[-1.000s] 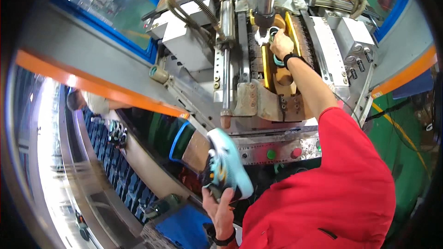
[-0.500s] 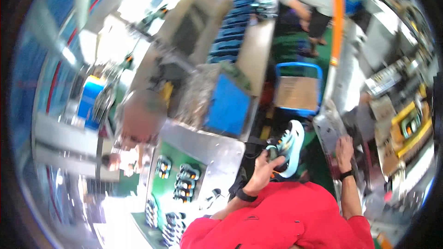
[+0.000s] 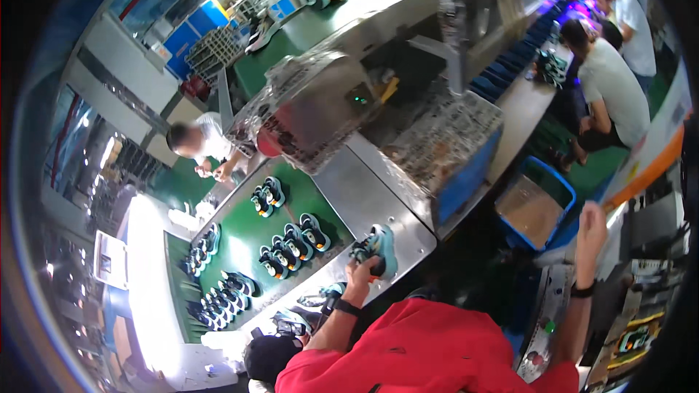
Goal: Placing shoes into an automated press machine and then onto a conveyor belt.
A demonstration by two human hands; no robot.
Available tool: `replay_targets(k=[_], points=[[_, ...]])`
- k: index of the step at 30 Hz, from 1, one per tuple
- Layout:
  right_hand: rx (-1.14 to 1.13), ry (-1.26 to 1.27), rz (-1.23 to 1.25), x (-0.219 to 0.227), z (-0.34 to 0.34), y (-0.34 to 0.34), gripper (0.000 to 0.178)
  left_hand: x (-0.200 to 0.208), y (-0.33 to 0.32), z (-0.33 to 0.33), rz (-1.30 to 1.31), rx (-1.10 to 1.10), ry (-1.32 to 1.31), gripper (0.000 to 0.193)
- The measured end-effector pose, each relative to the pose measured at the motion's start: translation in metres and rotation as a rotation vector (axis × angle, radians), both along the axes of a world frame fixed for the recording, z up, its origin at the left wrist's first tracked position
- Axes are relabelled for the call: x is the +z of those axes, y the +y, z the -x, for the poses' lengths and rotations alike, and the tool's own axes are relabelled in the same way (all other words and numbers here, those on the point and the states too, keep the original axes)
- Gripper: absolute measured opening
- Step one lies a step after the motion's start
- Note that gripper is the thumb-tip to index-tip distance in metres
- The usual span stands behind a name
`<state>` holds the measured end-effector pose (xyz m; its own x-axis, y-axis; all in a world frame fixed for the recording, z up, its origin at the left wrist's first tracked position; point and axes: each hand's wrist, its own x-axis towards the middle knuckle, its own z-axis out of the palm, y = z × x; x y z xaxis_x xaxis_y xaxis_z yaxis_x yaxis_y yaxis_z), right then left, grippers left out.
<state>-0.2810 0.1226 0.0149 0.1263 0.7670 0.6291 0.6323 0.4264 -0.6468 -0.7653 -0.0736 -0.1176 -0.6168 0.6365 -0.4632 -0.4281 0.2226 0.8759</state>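
My left hand is closed around a sneaker with a light blue sole and a dark upper. It holds the shoe over the metal edge of the conveyor table, to the left of my body. My right hand is raised at the right, near a blue-framed chair; blur hides how its fingers are set, and I see nothing in it. Rows of similar sneakers stand on the green conveyor belt at the left. More shoes lie by my left forearm.
A machine with a worn metal housing stands over the belt. Beyond it is a blue-sided box. A blue-framed chair stands ahead on the right. Co-workers sit at the far right; another person is across the belt.
My left hand has carried the sneaker leftward to the conveyor table's edge. My right hand has left the grey metal surface and risen. The view has turned left, showing more of the belt.
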Motion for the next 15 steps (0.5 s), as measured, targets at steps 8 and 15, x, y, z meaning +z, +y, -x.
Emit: replay_targets(k=[8, 15], points=[[0.580, -0.682, -0.580, 0.257, 0.347, 0.170, 0.032, -0.061, 0.052, 0.218, 0.035, 0.308, 0.119, 0.022], [0.640, -1.301, -0.846, 0.319, 0.665, 0.235, 0.064, -0.152, 0.063, 0.415, 0.446, 0.482, 0.364, 0.055]])
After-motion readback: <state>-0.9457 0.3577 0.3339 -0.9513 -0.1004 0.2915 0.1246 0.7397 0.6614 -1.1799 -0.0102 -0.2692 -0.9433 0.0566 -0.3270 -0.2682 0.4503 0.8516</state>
